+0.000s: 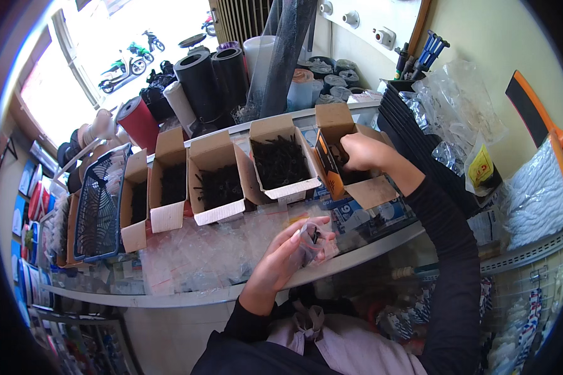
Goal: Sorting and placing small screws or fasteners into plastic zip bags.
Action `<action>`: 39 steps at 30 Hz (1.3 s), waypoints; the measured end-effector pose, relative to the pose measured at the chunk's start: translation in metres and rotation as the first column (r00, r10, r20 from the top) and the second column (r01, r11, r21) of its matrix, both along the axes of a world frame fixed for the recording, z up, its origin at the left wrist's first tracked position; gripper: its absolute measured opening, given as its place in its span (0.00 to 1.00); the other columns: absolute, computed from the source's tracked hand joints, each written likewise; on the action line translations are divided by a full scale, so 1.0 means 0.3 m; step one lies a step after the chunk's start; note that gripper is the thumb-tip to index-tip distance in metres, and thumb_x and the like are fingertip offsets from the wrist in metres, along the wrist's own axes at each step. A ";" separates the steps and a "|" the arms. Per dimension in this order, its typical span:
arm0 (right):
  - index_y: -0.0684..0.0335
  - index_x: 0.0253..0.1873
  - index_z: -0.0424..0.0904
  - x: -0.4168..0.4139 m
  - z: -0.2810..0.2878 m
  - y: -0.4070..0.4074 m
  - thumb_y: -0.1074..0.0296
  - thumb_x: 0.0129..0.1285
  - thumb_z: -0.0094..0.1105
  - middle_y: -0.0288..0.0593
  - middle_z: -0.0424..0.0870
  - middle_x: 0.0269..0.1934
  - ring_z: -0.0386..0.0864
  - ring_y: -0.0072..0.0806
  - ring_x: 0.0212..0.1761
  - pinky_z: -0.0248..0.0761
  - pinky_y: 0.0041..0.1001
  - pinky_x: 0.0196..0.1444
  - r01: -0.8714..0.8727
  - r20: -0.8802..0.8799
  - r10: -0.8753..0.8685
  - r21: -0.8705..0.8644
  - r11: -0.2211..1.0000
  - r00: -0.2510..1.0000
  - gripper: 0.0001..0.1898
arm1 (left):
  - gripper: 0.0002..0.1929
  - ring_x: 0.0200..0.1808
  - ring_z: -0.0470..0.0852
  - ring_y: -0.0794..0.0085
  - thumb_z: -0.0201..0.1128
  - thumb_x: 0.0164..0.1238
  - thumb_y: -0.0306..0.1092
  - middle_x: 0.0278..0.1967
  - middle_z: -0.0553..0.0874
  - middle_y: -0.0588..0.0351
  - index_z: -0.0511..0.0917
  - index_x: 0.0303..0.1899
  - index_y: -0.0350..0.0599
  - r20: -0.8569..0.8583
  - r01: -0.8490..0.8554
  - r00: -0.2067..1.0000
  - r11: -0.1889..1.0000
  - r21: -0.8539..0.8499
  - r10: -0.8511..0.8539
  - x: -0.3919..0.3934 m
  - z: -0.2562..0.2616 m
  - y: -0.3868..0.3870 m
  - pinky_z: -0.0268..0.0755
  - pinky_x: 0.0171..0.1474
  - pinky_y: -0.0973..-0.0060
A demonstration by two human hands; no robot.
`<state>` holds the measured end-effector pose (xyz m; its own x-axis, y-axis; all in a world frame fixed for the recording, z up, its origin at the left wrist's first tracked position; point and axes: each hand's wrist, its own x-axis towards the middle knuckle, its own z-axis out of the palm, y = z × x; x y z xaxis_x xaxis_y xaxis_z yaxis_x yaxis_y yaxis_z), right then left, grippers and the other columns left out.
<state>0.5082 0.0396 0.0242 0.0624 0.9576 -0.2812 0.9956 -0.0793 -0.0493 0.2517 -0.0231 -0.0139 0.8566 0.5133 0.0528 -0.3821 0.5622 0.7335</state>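
Observation:
My left hand (277,257) holds a small clear zip bag (311,251) above the counter's front edge, and a few dark pieces show inside it. My right hand (367,152) reaches into the rightmost cardboard box (371,191), which has an orange and black side. Its fingertips are hidden in the box, so their grip does not show. To the left, a row of open cardboard boxes (219,213) holds black screws (281,159). Loose flat clear zip bags (192,255) cover the glass counter (136,300) in front of the boxes.
A blue plastic basket (98,206) stands at the row's left end. Black rolls (198,86) and a rolled grey mesh (281,61) rise behind the boxes. Stacked black trays (413,136) lean at the right, near a white rope bundle (539,197). Motorbikes (126,68) stand outside.

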 end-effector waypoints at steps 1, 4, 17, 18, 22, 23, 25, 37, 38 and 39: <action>0.74 0.33 0.76 0.013 -0.005 -0.003 0.67 0.38 0.64 0.59 0.78 0.30 0.78 0.45 0.34 0.71 0.32 0.37 0.007 -0.047 -0.006 0.027 1.000 0.999 0.17 | 0.32 0.34 0.75 0.70 0.51 0.61 0.51 0.43 0.76 0.46 0.60 0.57 0.29 0.002 -0.001 1.000 1.000 0.000 0.001 -0.001 0.000 -0.002 0.65 0.41 0.76; 0.73 0.32 0.77 0.026 0.022 -0.023 0.67 0.38 0.64 0.54 0.79 0.27 0.78 0.41 0.29 0.71 0.29 0.34 0.006 -0.097 0.003 0.091 0.996 0.995 0.16 | 0.32 0.33 0.74 0.70 0.50 0.61 0.51 0.42 0.76 0.46 0.60 0.57 0.29 0.018 -0.004 1.000 1.000 0.007 0.004 -0.005 -0.006 -0.004 0.65 0.41 0.76; 0.69 0.36 0.78 0.122 0.114 -0.079 0.67 0.48 0.66 0.41 0.78 0.31 0.77 0.21 0.30 0.74 0.19 0.33 0.218 -0.703 -0.136 0.027 0.976 0.698 0.13 | 0.30 0.35 0.72 0.74 0.49 0.64 0.49 0.44 0.74 0.47 0.61 0.56 0.30 0.099 -0.017 0.995 0.993 -0.114 0.028 -0.038 -0.013 -0.009 0.64 0.43 0.78; 0.68 0.37 0.77 0.122 0.112 -0.079 0.67 0.49 0.66 0.40 0.78 0.31 0.77 0.21 0.31 0.74 0.19 0.34 0.231 -0.734 -0.162 -0.007 0.973 0.659 0.13 | 0.29 0.35 0.72 0.74 0.49 0.64 0.48 0.44 0.74 0.47 0.61 0.56 0.30 0.107 -0.019 0.994 0.992 -0.124 0.032 -0.039 -0.015 -0.007 0.64 0.43 0.78; 0.68 0.40 0.76 0.109 0.103 -0.072 0.67 0.51 0.64 0.38 0.79 0.32 0.77 0.20 0.32 0.74 0.19 0.35 0.198 -0.763 -0.192 -0.086 0.976 0.617 0.14 | 0.29 0.35 0.73 0.73 0.49 0.64 0.48 0.44 0.74 0.47 0.61 0.56 0.30 0.135 -0.016 0.990 0.990 -0.141 0.035 -0.047 -0.024 0.001 0.64 0.43 0.78; 0.68 0.40 0.76 0.099 0.100 -0.069 0.67 0.51 0.64 0.38 0.79 0.32 0.77 0.20 0.32 0.74 0.19 0.35 0.197 -0.763 -0.190 -0.084 0.977 0.618 0.14 | 0.29 0.35 0.73 0.70 0.44 0.66 0.49 0.44 0.74 0.47 0.60 0.57 0.30 0.116 -0.036 0.992 0.993 -0.115 0.050 -0.050 -0.028 0.004 0.64 0.42 0.76; 0.68 0.40 0.76 0.084 0.088 -0.063 0.66 0.52 0.63 0.37 0.79 0.32 0.77 0.20 0.32 0.74 0.19 0.35 0.135 -0.796 -0.177 -0.120 0.983 0.579 0.13 | 0.30 0.34 0.73 0.68 0.39 0.68 0.51 0.43 0.74 0.47 0.58 0.57 0.30 0.098 -0.055 0.993 0.995 -0.086 0.063 -0.049 -0.033 0.008 0.64 0.41 0.73; 0.67 0.37 0.72 0.091 0.040 -0.028 0.71 0.52 0.61 0.39 0.77 0.35 0.76 0.22 0.37 0.76 0.22 0.38 0.099 -0.847 -0.239 -0.219 0.971 0.474 0.10 | 0.28 0.39 0.73 0.72 0.45 0.66 0.47 0.47 0.73 0.46 0.59 0.57 0.31 0.167 0.003 0.986 0.990 -0.138 0.021 -0.056 -0.054 0.025 0.64 0.45 0.77; 0.67 0.38 0.72 0.091 0.041 -0.025 0.71 0.52 0.62 0.40 0.76 0.36 0.77 0.23 0.38 0.76 0.22 0.39 0.115 -0.847 -0.258 -0.232 0.966 0.464 0.10 | 0.28 0.40 0.72 0.72 0.45 0.67 0.47 0.47 0.73 0.46 0.59 0.57 0.31 0.166 -0.005 0.986 0.990 -0.138 0.028 -0.056 -0.053 0.024 0.64 0.45 0.77; 0.66 0.38 0.72 0.091 0.039 -0.023 0.72 0.52 0.62 0.40 0.76 0.37 0.77 0.24 0.39 0.77 0.22 0.39 0.132 -0.847 -0.278 -0.245 0.961 0.453 0.11 | 0.28 0.42 0.72 0.72 0.44 0.67 0.47 0.47 0.73 0.46 0.59 0.57 0.31 0.165 -0.011 0.986 0.990 -0.138 0.034 -0.055 -0.053 0.025 0.64 0.45 0.77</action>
